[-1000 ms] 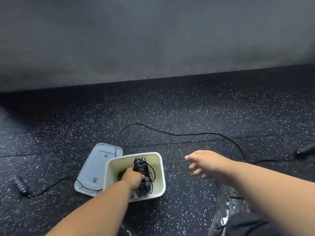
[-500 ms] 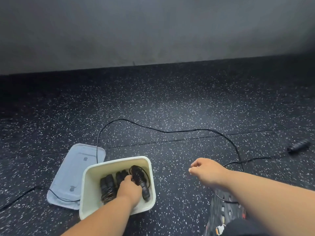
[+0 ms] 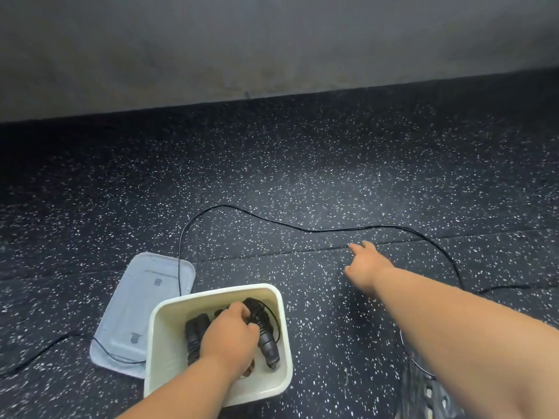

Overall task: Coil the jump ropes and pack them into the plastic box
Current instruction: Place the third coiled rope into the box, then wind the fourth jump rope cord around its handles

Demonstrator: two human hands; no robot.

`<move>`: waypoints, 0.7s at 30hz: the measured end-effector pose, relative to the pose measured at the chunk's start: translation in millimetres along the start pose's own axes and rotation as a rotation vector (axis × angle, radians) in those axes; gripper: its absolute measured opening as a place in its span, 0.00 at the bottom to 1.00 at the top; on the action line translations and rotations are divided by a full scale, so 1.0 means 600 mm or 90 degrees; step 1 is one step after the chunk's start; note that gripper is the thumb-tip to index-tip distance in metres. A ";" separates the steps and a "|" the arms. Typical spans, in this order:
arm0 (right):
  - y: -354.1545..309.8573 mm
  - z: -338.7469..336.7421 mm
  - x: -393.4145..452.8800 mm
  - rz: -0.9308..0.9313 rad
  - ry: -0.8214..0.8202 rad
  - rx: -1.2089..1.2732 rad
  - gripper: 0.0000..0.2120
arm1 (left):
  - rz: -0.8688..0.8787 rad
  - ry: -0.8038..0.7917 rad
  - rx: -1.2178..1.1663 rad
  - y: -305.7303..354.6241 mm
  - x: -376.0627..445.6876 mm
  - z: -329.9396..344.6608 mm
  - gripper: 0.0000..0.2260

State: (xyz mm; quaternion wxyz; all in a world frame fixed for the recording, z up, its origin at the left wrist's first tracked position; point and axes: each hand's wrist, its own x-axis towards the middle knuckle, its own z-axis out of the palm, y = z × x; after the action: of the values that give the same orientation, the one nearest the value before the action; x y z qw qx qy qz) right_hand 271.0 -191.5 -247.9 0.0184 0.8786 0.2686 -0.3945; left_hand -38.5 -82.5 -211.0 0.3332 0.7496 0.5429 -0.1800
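A: Left hand [image 3: 228, 337] is down inside the plastic box [image 3: 211, 296], fingers curled over a coiled jump rope [image 3: 262, 325]. It looks like a settling hold, pressing the coil low so it sits under the rim.

B: And the second dark bundle beside it?

A: Another coiled rope [image 3: 193, 334], to the left of the hand and touching the box floor. Both coils lie side by side with handles roughly parallel, which I judge leaves room for more.

B: Right hand?

A: Right hand [image 3: 364, 267] is stretched out over the floor [image 3: 302, 164], fingers extended and loose, holding nothing. Its fingertips come near the loose rope [image 3: 317, 230] but I cannot say they touch.

B: So that rope is not yet coiled.

A: Correct. It runs in a long arc from far left to right, one end trailing across the lid [image 3: 142, 297] and off the left edge. The other end goes behind the right forearm; no handle is visible.

B: Why is the lid there?

A: Laid flat just left of the box, touching its near-left corner, presumably to keep the opening free while packing.

B: Risk?

A: The rope lying over the lid could drag it when pulled.
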 end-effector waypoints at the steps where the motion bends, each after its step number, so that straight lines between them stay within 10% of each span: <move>1: -0.009 0.004 0.018 0.003 0.013 0.012 0.33 | -0.008 0.009 -0.019 0.001 0.000 -0.005 0.10; 8: -0.069 0.005 0.108 -0.033 -0.003 -0.099 0.39 | -0.030 0.043 -0.111 0.018 0.016 -0.023 0.07; 14: -0.097 -0.005 0.123 -0.071 0.053 -0.256 0.14 | -0.067 0.072 -0.127 0.025 0.021 -0.024 0.02; 21: -0.098 0.017 0.075 -0.147 0.027 -0.323 0.10 | -0.084 0.063 -0.109 0.039 0.012 -0.040 0.00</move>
State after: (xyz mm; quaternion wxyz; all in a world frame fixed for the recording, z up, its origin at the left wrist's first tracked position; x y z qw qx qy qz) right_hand 259.9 -123.1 -276.3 0.1872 0.8174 0.4575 -0.2957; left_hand -16.3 -65.3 -191.7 0.3563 0.6890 0.6201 -0.1170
